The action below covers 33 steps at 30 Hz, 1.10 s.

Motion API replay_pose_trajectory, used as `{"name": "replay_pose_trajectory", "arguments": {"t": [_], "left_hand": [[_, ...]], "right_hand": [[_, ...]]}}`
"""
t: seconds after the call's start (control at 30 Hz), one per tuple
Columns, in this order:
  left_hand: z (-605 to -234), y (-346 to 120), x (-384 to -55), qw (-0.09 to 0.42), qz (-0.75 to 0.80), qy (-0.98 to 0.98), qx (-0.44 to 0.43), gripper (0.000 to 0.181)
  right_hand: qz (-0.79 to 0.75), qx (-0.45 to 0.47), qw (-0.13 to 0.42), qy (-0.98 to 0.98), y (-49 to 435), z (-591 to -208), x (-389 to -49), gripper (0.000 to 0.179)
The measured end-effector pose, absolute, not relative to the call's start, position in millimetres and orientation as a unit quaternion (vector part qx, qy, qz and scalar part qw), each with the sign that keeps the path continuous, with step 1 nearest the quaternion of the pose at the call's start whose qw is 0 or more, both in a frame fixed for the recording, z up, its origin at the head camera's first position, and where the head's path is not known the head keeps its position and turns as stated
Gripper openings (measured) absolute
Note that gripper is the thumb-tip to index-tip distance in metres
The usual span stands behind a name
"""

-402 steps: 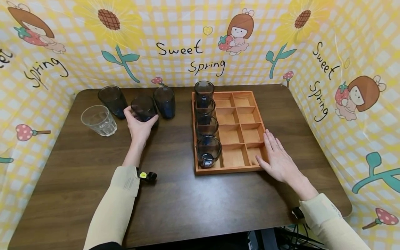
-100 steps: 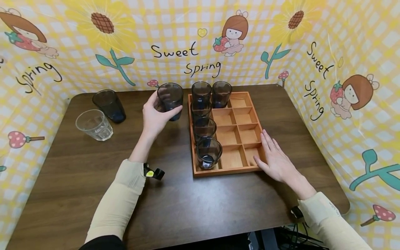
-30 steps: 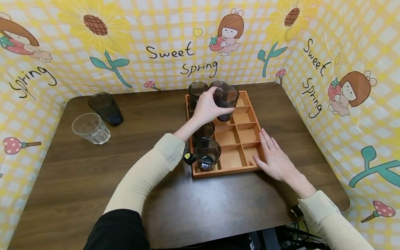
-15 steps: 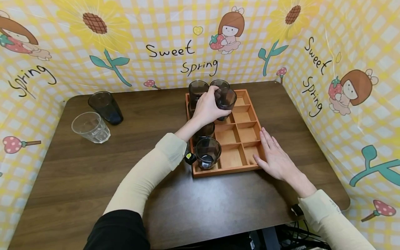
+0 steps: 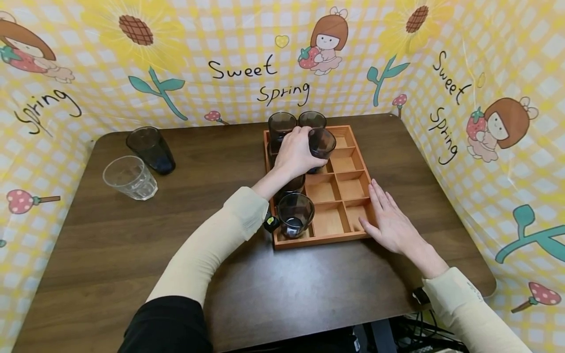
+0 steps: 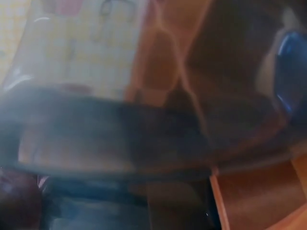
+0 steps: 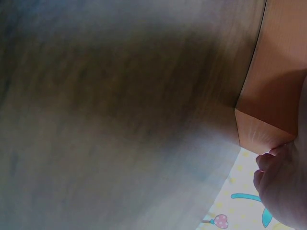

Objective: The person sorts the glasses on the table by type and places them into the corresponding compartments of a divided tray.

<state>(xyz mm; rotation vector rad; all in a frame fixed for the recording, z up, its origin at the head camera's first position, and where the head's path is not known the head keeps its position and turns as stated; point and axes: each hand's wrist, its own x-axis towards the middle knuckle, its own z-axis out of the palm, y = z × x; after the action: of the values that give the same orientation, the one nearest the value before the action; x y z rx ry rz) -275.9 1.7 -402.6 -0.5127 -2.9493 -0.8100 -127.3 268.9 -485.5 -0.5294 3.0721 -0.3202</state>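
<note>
My left hand (image 5: pixel 295 153) grips a dark tinted tumbler (image 5: pixel 323 143), upright over the second row from the back, second column, of a wooden compartment tray (image 5: pixel 326 240). Whether its base touches the compartment floor cannot be told. Dark glass (image 6: pixel 96 134) fills the left wrist view, close up and blurred. Several similar tumblers line the tray's left column, the nearest being a dark glass (image 5: pixel 295 215); the hand partly hides some. Another tumbler (image 5: pixel 312 119) stands at the back of the second column. My right hand (image 5: pixel 393 223) rests on the tray's right edge, fingers straight.
On the left of the brown table (image 5: pixel 145 255) stand a dark tumbler (image 5: pixel 151 151) and a clear glass (image 5: pixel 131 179), close together. A patterned yellow cloth (image 5: pixel 238 29) walls the back and sides. Cables (image 5: pixel 423 328) hang below the front edge at right.
Two dark tumblers have left the table's left side: one now stands at the back of the second column, the other came rightward in my left hand and has lowered slightly. My right hand stays put.
</note>
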Motion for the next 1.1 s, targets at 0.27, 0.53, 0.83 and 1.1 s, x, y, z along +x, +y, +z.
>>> {"name": "replay_pose_trajectory", "arguments": {"t": [0.27,0.53,0.83,1.1], "left_hand": [[-402.4,3.4,-274.7,0.028,-0.173,-0.970,-0.170,0.091],[-403.2,5.1,-272.8,0.034,-0.131,-0.976,-0.170,0.091],[-403.4,6.0,-270.5,0.034,-0.112,-0.980,-0.161,0.095],[-403.6,7.2,-268.3,0.060,-0.073,-0.984,-0.151,0.093]], "right_hand": [[-0.100,-0.171,0.004,0.980,268.9,-485.4,-128.5,0.090],[-0.100,-0.170,-0.001,0.980,268.0,-485.5,-128.5,0.090],[-0.099,-0.170,0.000,0.980,268.0,-486.7,-127.7,0.090],[-0.102,-0.170,0.002,0.980,267.4,-485.9,-126.0,0.089]]}}
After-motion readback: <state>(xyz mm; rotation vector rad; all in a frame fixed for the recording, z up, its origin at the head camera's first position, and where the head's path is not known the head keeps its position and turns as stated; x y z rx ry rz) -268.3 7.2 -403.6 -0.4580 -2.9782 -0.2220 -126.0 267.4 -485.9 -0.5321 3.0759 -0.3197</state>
